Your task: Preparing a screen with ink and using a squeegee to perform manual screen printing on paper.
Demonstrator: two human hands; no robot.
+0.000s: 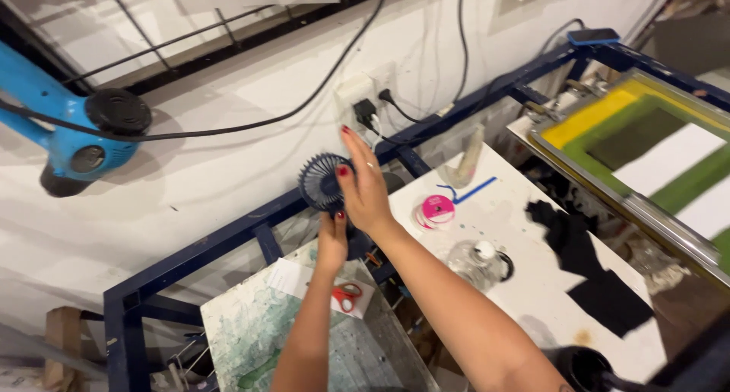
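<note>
Small dark fan [322,180] stands at the frame's centre, on the blue rail [228,236] against the white wall, its round grille facing the viewer. Left hand [332,240] grips it from below, at 6 o'clock, fingers closed about the stem or base; the exact contact is hidden. Right hand [363,187] lies flat and spread against the grille's 3 o'clock edge, holding nothing. Judged light, rigid plastic; thin grille ribs likely fragile, so the base is the sound hold. At 4 o'clock, a pink tape roll [436,209] on the white board [525,247]. At 6 o'clock, red scissors [347,295]. At 9 o'clock, a blue heat gun [68,130] hangs.
</note>
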